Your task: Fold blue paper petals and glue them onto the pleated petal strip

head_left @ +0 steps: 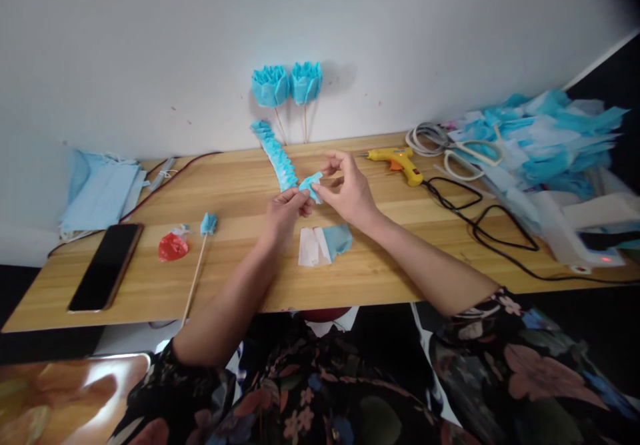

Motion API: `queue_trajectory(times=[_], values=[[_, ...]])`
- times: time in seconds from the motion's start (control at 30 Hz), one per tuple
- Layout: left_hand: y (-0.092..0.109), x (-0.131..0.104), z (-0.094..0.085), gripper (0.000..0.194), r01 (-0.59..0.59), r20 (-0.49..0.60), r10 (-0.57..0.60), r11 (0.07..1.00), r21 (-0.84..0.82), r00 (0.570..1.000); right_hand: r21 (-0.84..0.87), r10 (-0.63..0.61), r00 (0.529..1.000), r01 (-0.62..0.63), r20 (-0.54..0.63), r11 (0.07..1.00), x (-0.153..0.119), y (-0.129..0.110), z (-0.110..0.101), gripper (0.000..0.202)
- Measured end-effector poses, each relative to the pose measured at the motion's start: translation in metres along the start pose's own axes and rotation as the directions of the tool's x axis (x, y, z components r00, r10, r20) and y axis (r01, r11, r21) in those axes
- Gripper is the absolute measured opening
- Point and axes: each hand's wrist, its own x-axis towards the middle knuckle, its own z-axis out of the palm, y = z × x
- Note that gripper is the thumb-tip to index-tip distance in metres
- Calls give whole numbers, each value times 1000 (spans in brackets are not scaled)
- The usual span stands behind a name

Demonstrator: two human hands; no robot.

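Observation:
Between my hands is a small blue fabric piece [312, 183]. My left hand [287, 215] pinches its lower left side, and the thumb and a finger of my right hand [347, 191] grip its right edge. Just beyond my left hand, a long row of pleated blue pieces [276, 155] runs back toward the wall. A flat white and blue piece [323, 245] lies on the table nearer to me. Two blue fabric flowers [271, 86] [306, 83] on thin sticks lean against the wall. A stick with a small blue bud [208, 223] lies left of my left hand.
On the wooden table [240, 285], a phone [105, 268], red plastic [173, 247] and stacked masks [100, 191] are at left. A yellow glue gun [397, 159], scissors [473, 158], a black cord [493, 231], a power strip [575, 245] and a blue-white fabric heap [545, 138] are at right.

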Motion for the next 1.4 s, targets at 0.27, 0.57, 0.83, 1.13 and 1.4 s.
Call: queue_trajectory(times=[0.27,0.57,0.83,1.13,1.4], values=[[6,-1,-1,22,31,28,-29,996,-88,999,-399,-399,908,416,129,817,0,-8,-9,12],[6,1,-2,20,21,-11,-21,1000,-11,1000,-383,-368,907,421,206,822,1,-4,-10,18],[9,-4,-2,22,-100,6,101,971,219,995,-387,-331,915,399,231,832,3,-5,-12,18],[10,-1,-6,24,-20,-18,22,994,111,1000,-437,-351,906,423,238,794,3,-10,-14,20],[9,0,-6,24,-5,-13,7,995,96,1000,-438,-368,896,443,249,783,3,-8,-12,23]])
